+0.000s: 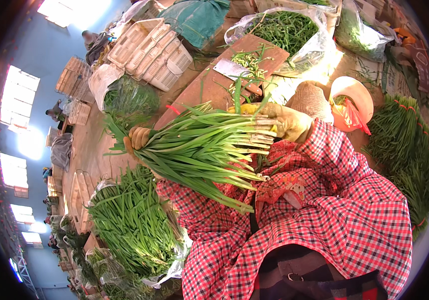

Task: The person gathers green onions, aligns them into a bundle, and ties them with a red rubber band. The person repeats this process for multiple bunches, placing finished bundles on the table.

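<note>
A loose bunch of garlic chives point(199, 138) lies across in front of my chest, leaf tips to the left and pale stalk ends to the right. My left hand point(137, 139), in a brownish glove, is closed around the leafy end. At the pale ends, my gloved right hand point(287, 119) grips the stalks, its yellow-coated fingers laid along the upper side. Just beyond the bunch stands a reddish wooden board point(199, 88). On it rests a cleaver point(231, 69) with a wooden handle, beside chopped pale stalk ends point(250, 62).
A bag of loose chives point(132, 221) sits at lower left. Banded bundles point(402, 138) line the right side, near a pink tub point(361, 93). Behind the board are a plastic bag of trimmings point(286, 33) and stacked plastic crates point(154, 52). Other people work farther off at left.
</note>
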`<state>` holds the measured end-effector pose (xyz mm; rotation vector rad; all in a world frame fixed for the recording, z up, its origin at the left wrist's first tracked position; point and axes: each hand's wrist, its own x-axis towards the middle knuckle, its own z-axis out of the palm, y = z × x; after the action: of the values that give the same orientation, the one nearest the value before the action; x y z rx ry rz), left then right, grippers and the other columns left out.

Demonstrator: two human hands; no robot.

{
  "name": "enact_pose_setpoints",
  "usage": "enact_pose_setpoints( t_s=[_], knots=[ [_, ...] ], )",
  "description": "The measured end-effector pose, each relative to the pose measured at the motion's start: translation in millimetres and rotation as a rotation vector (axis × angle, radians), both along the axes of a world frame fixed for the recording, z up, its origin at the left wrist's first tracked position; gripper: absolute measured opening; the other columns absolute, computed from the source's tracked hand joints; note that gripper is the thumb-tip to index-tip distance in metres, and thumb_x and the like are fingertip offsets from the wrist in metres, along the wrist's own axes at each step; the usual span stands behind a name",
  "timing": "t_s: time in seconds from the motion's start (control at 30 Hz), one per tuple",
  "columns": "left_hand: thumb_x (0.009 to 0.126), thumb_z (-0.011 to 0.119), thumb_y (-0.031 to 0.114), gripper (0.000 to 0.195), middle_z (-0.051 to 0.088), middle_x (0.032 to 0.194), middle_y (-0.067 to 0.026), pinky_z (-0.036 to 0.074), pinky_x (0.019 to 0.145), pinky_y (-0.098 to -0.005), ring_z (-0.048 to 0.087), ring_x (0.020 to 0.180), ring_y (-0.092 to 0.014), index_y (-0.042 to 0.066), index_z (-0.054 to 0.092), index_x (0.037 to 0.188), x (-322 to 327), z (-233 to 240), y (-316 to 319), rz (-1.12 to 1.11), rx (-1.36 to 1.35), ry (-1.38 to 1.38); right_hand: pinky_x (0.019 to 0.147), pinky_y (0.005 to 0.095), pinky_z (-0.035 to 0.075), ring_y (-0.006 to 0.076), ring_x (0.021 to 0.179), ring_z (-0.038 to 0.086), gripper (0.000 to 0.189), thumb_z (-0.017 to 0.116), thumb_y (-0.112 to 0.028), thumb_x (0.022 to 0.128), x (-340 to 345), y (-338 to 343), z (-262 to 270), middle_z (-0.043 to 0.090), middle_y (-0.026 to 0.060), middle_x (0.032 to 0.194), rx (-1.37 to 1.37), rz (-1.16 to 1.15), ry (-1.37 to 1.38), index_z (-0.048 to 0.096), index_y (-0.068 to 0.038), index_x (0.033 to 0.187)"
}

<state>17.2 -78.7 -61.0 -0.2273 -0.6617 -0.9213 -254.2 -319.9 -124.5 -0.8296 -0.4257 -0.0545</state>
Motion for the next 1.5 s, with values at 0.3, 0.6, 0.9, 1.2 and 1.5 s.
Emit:
enact_pose_setpoints(
  t_s=[0.3, 0.6, 0.9, 1.2, 1.5],
  knots=[
    [0.099, 0.054, 0.026, 0.018, 0.053, 0.077, 0.0016, 0.043, 0.090, -0.0346, 0.054, 0.073, -0.012, 0.012, 0.045, 0.093, -10.0, -4.6, -3.5, 0.058, -0.116, -0.079, 0.106, 0.0389, 0.046, 0.0271, 0.124, 0.056, 0.071, 0.066, -0.023, 0.090, -10.1, 32.7, -26.7, 0.048, 0.0201, 0.143, 0.367, -0.044, 0.001, 0.033, 0.008, 0.145],
    [0.099, 0.056, 0.024, 0.019, 0.052, 0.074, 0.0013, 0.046, 0.085, -0.0334, 0.052, 0.068, -0.013, 0.014, 0.045, 0.088, -1.3, -12.5, 7.4, 0.166, -0.107, -0.039, 0.093, 0.0324, 0.054, 0.0222, 0.108, 0.065, 0.051, 0.057, -0.031, 0.098, -10.6, 46.3, -8.7, 0.064, 0.0162, 0.121, 0.136, -0.351, 0.293, 0.052, 0.008, 0.130],
    [0.100, 0.054, 0.024, 0.022, 0.049, 0.072, 0.0029, 0.045, 0.083, -0.0346, 0.049, 0.064, -0.012, 0.015, 0.042, 0.084, -7.6, -2.9, 20.9, 0.287, -0.039, -0.181, 0.052, 0.0240, 0.048, 0.0149, 0.053, 0.061, 0.038, 0.062, -0.037, 0.096, -51.9, 39.0, 8.4, 0.065, 0.0076, 0.067, -0.274, -0.864, 0.498, 0.064, 0.001, 0.088],
    [0.098, 0.054, 0.019, 0.019, 0.048, 0.066, 0.0031, 0.045, 0.074, -0.0283, 0.047, 0.060, -0.010, 0.012, 0.042, 0.086, -5.5, 17.1, 29.7, 0.295, -0.205, -0.146, 0.114, 0.0415, 0.032, 0.0275, 0.132, 0.047, 0.050, 0.069, -0.012, 0.088, -58.1, 22.3, 85.4, 0.058, 0.0093, 0.138, -0.905, -0.796, -0.059, 0.055, -0.005, 0.136],
    [0.099, 0.051, 0.024, 0.018, 0.051, 0.067, 0.0024, 0.045, 0.079, -0.0289, 0.049, 0.063, -0.011, 0.010, 0.045, 0.089, -2.8, 19.0, 29.4, 0.277, -0.245, -0.285, 0.068, 0.0409, 0.052, 0.0295, 0.082, 0.063, 0.030, 0.063, -0.010, 0.075, -46.3, 53.8, 64.8, 0.060, 0.0056, 0.083, -1.615, -0.952, -0.150, 0.069, -0.020, 0.102]
  ],
)
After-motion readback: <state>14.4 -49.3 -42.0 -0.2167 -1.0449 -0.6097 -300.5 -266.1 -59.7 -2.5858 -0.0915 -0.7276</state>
